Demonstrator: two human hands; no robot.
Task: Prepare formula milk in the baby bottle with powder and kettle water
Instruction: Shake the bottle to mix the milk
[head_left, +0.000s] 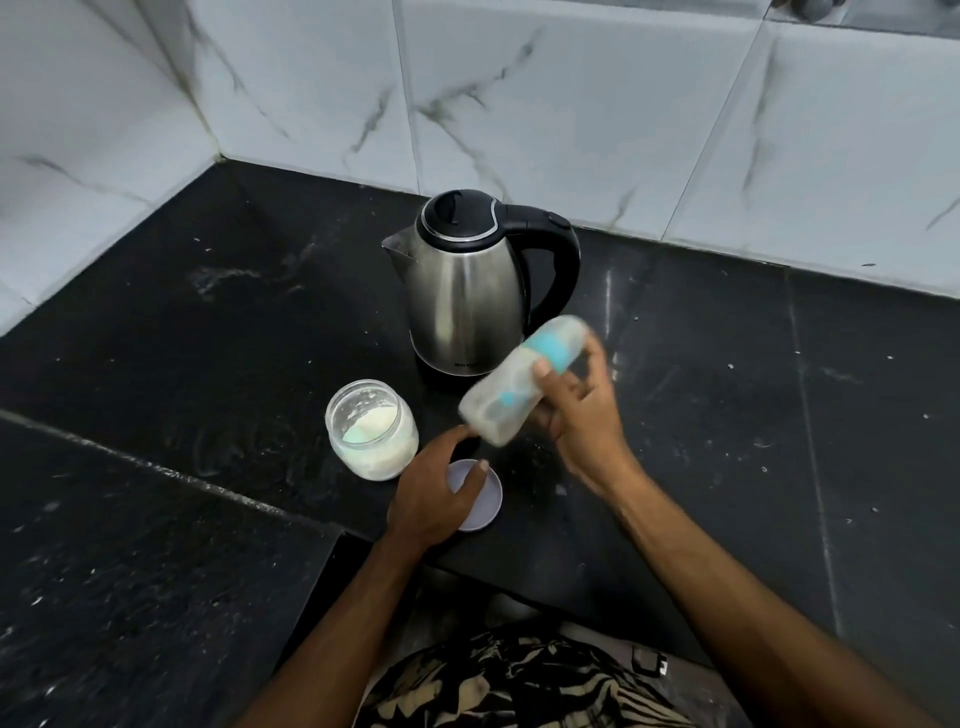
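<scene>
A dark stone counter (208, 332) fills a corner of white marbled wall tiles (545, 104). Furthest left of the task's things stands the powder jar (372, 429), open and upright, with pale powder low inside and what looks like a light scoop lying in it. Just to its right, the lid (483, 514) lies flat near the counter's front edge, and the left hand (435, 493) rests over it, thumb on top, fingers curled loosely about its rim; whether it truly grips I cannot tell. Behind, the steel kettle (462, 280) sits with its lid shut, spout facing left. Further right, the right hand (576, 410) clasps the baby bottle (524, 379), tilted in the air in front of the kettle and blurred, its contents hidden.

I'd judge this the mixing step, the bottle being shaken. Next comes closing the jar, which calls for lifting the lid across to it. The kettle stands close behind the swinging bottle, and a knock looks possible.
</scene>
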